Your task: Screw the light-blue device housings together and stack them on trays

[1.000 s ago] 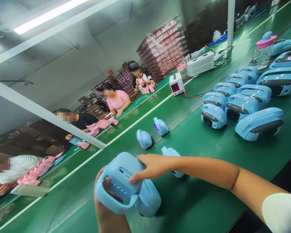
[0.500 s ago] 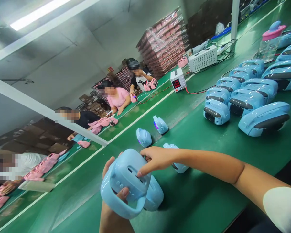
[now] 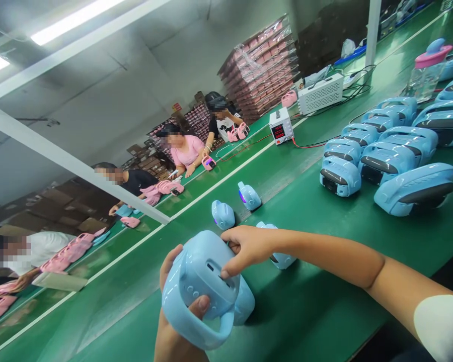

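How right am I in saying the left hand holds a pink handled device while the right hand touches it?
Only the colour is wrong: the handled device is light blue, not pink, as the head view shows. The left hand does hold it, and the right hand touches it.
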Demonstrator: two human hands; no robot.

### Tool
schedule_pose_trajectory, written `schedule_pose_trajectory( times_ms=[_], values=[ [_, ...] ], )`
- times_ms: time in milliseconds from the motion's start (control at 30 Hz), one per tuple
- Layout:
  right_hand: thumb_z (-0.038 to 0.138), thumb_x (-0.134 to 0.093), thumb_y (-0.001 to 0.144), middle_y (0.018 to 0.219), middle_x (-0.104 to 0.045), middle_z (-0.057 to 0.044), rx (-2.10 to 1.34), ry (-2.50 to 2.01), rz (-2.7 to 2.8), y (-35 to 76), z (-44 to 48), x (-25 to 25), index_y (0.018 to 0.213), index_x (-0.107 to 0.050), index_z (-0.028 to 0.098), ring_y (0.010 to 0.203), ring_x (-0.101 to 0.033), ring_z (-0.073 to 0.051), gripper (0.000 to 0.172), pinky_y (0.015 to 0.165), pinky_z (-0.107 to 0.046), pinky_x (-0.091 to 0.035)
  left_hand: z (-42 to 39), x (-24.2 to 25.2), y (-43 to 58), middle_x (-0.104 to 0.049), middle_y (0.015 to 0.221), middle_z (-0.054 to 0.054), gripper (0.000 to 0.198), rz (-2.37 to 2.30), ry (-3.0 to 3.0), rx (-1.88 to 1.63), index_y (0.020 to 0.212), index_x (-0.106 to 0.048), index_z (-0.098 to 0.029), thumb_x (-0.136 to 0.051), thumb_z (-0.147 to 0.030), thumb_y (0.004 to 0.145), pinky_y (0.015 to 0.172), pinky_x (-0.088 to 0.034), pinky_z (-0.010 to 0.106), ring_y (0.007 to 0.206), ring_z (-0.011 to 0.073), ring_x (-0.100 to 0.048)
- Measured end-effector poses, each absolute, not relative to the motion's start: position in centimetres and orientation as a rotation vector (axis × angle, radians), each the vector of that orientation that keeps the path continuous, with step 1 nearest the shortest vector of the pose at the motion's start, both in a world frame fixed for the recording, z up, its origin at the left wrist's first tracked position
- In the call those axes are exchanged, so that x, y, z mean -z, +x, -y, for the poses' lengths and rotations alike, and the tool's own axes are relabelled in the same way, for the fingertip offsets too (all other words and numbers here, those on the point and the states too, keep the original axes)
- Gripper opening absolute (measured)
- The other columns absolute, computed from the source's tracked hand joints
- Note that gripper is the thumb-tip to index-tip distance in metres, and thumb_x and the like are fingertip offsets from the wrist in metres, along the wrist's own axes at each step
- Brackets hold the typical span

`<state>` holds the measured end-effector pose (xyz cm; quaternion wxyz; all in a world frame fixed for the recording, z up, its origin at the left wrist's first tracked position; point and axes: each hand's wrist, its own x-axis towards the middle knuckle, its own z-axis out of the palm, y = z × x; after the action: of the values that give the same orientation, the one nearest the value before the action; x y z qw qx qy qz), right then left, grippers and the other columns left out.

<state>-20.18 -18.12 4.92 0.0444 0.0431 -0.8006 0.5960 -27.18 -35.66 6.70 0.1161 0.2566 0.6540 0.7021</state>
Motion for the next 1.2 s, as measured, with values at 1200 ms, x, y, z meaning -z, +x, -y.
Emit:
schedule_pose_trajectory(
  times_ms=[1200],
  values=[
    [0.024, -0.053, 0.082, 0.061, -0.044, 0.005, -1.739, 0.353, 2.048, -20.2, 19.9, -4.2, 0.082, -0.050, 0.016, 0.056, -0.039, -0.008, 0.009, 0.053, -0.022, -0.033, 35.0, -7.4, -26.1, -0.057, 0.102, -0.003, 0.083, -2.032, 0.746, -2.223, 0.119, -0.053, -0.035, -0.084, -0.023, 0.043, 0.063, -0.052, 0.019, 0.077, 0.0115, -0.058]
  ],
)
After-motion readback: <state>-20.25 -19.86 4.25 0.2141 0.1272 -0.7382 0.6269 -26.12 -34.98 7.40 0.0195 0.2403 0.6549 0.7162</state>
